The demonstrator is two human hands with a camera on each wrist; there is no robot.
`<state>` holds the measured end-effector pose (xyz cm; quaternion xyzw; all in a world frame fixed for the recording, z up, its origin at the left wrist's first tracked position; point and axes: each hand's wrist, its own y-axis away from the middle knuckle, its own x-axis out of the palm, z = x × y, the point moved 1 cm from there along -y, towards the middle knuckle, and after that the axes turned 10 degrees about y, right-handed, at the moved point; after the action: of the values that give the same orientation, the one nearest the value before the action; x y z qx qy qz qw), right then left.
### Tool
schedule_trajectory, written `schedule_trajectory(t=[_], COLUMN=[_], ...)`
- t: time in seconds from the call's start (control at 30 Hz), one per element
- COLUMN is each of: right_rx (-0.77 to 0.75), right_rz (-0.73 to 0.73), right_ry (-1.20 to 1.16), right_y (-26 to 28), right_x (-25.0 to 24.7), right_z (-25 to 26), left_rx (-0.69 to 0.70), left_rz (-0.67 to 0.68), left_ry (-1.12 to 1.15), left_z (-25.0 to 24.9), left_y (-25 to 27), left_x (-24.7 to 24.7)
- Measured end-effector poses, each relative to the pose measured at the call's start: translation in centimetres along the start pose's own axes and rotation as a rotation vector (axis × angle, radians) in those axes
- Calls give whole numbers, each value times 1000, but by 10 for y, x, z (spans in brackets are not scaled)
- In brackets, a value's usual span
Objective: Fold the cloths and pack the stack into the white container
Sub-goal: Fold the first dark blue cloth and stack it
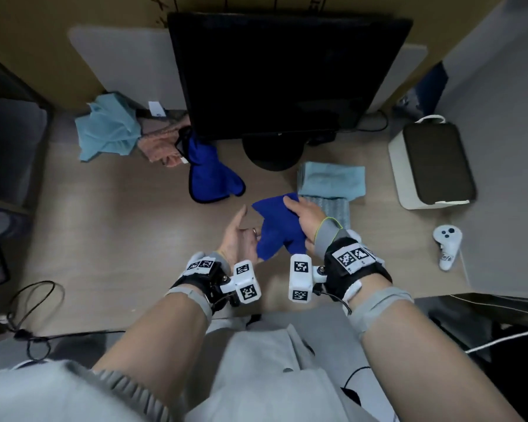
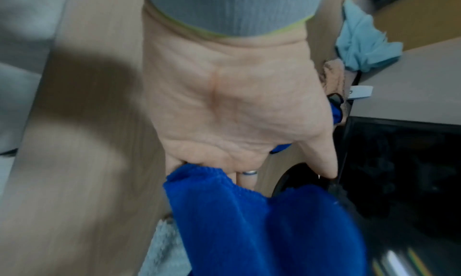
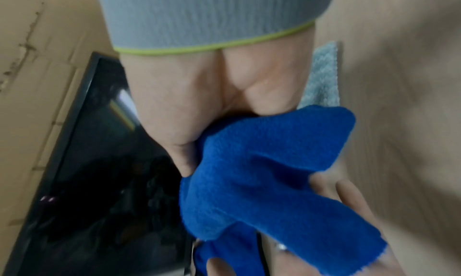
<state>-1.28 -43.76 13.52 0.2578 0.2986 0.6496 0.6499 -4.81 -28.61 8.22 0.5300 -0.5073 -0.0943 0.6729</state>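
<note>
A small blue cloth hangs in the air over the desk in front of me. My right hand grips its upper right part, fingers curled into the fabric. My left hand lies palm up beside it, fingers straight, with the cloth's lower edge draped over them. A folded light blue cloth sits on a folded grey cloth just beyond my right hand. The white container, dark inside, stands at the right.
Unfolded cloths lie at the back left: a light blue one, a pink one and a black-edged blue one. A black monitor stands behind. A white controller lies right; cables trail left.
</note>
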Motion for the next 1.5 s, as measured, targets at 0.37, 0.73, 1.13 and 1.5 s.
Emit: schedule_trajectory(t=[0.37, 0.73, 1.13, 1.5], right_rx=[92, 223, 304, 129], right_rz=[-83, 8, 90, -78], right_ry=[-32, 14, 12, 452], right_y=[-27, -69, -80, -99], right_x=[-52, -139, -195, -192], right_z=[-10, -30, -62, -70], left_rx=[24, 197, 414, 391], left_rz=[94, -110, -265, -320], left_ry=[-229, -107, -214, -547], left_z=[1, 62, 105, 78], left_y=[-23, -70, -105, -132], left_x=[47, 85, 117, 110])
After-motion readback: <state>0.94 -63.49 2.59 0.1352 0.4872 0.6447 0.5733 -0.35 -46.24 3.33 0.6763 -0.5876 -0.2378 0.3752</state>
